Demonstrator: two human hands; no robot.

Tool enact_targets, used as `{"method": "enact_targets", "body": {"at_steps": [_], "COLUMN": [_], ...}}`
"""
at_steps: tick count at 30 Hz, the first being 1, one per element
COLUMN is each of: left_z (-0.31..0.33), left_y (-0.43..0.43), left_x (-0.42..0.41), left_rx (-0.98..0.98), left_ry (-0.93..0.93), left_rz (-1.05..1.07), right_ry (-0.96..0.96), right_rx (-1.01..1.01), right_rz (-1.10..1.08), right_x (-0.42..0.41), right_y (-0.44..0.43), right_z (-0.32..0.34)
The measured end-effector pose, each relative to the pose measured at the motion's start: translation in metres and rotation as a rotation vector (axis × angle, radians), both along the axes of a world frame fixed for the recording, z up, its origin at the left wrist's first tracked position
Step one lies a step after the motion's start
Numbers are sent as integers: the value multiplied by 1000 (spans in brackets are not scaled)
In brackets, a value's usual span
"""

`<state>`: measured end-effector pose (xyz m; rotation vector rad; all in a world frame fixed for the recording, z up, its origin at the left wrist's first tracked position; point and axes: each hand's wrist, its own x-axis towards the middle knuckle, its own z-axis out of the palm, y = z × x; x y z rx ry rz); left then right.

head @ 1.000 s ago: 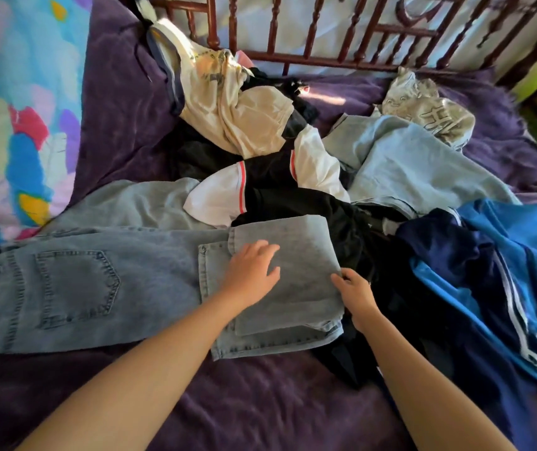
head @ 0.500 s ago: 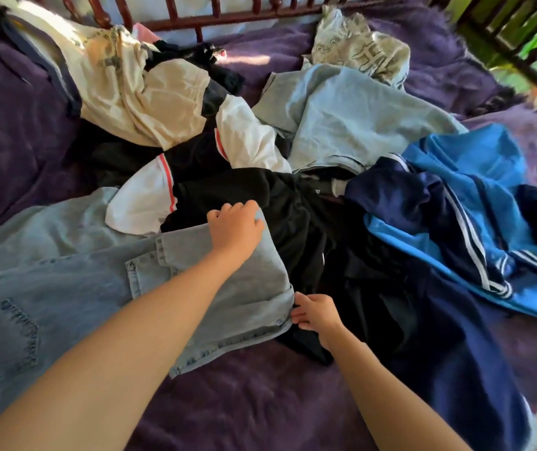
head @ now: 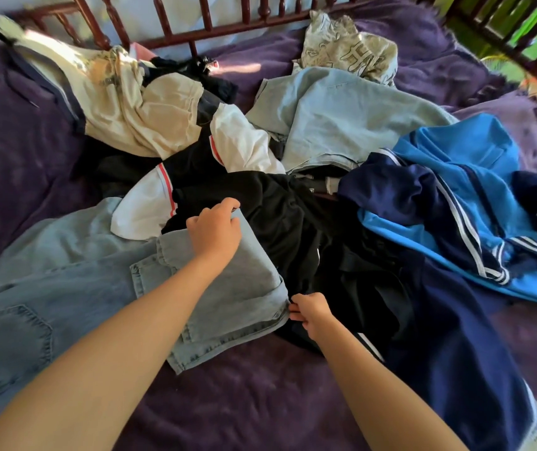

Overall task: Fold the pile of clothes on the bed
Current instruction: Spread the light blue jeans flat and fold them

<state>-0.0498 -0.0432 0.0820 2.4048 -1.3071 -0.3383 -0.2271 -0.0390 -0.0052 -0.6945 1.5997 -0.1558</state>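
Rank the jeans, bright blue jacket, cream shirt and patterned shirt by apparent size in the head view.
1. jeans, helped by nearness to the camera
2. bright blue jacket
3. cream shirt
4. patterned shirt, farthest away

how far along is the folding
Barely started. Nothing lies fully folded. In hand: the jeans, leg ends doubled back once, left hand gripping the far edge, right hand pinching the near corner. To do: black garment, blue jacket, cream shirt and pale blue garment, all crumpled behind.
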Motion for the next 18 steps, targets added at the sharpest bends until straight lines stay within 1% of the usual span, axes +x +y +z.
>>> {"method": "enact_targets", "body": {"at_steps": [4, 9, 14, 16, 18], "left_z": [4, 6, 9, 11, 18], "left_y": [6, 15, 11, 5, -2], "left_x": [-2, 1, 9, 18, 35], "left_rx": [-13, -20, -49, -99, -186], "left_ry": [0, -2, -6, 27, 96], "left_rz": [3, 13, 70, 161, 336], "right_ry": [6, -23, -66, -80, -60], "right_rx": [-68, 29, 47, 60, 65], "right_rz": [1, -48, -117, -190, -257], "right_x": [8, 15, 4, -12, -38], "right_y": [1, 0, -4, -2, 8], "right_z": [-3, 0, 1, -1, -8]}}
